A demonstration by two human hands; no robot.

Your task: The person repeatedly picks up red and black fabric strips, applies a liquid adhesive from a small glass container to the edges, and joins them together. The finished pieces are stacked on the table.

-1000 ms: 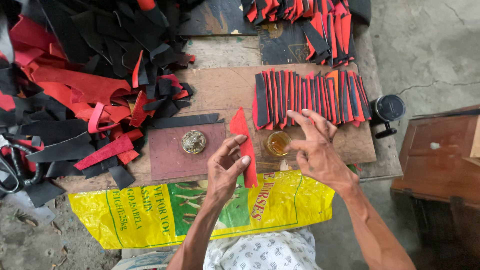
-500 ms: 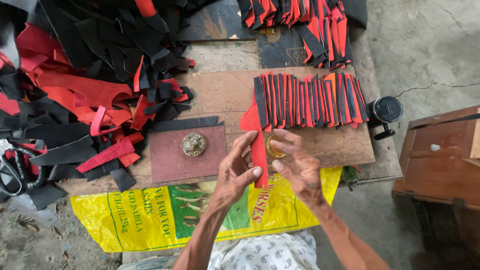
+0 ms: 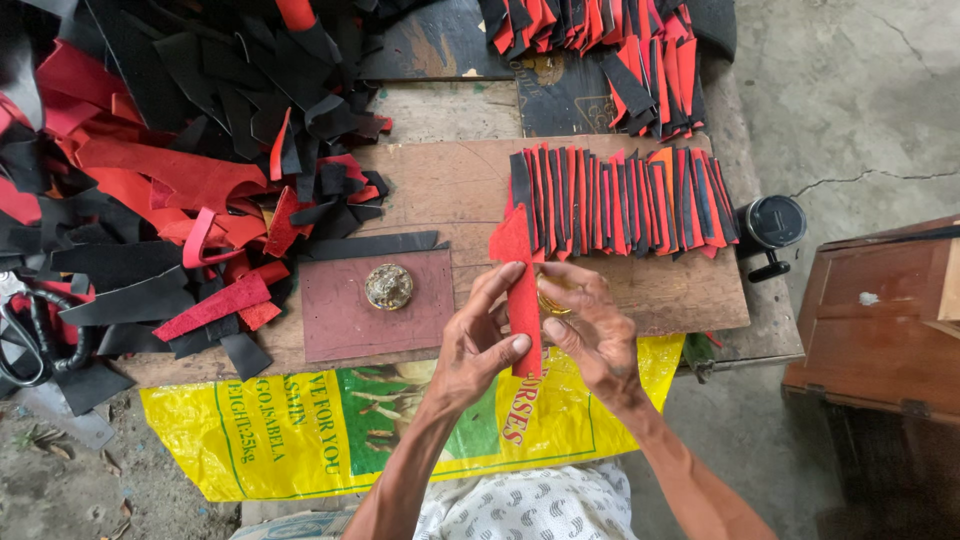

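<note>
Both hands meet over the near edge of the tabletop (image 3: 450,190), sharing one red leather strip (image 3: 520,290) held upright between them. The left hand (image 3: 478,345) pinches the strip, thumb pressed on its lower end and fingers curled up along its left side. The right hand (image 3: 592,335) closes around the strip's right edge; behind its fingers sits a small yellowish round container (image 3: 552,303), partly hidden, and whether that hand touches it cannot be told. The strip's broad pointed top overlaps the left end of a neat row of red and black strips (image 3: 620,200) laid side by side across the wooden board.

Left of the hands lies a dark red rectangular pad (image 3: 345,320) with a round brass-coloured weight (image 3: 388,286) on it. A loose heap of red and black leather offcuts (image 3: 170,170) covers the left of the tabletop, with scissors (image 3: 25,335) at its far left edge. A yellow printed sack (image 3: 300,430) hangs over the front. A black round lidded object (image 3: 775,222) rests at the right edge, beside a brown wooden box (image 3: 880,310)
</note>
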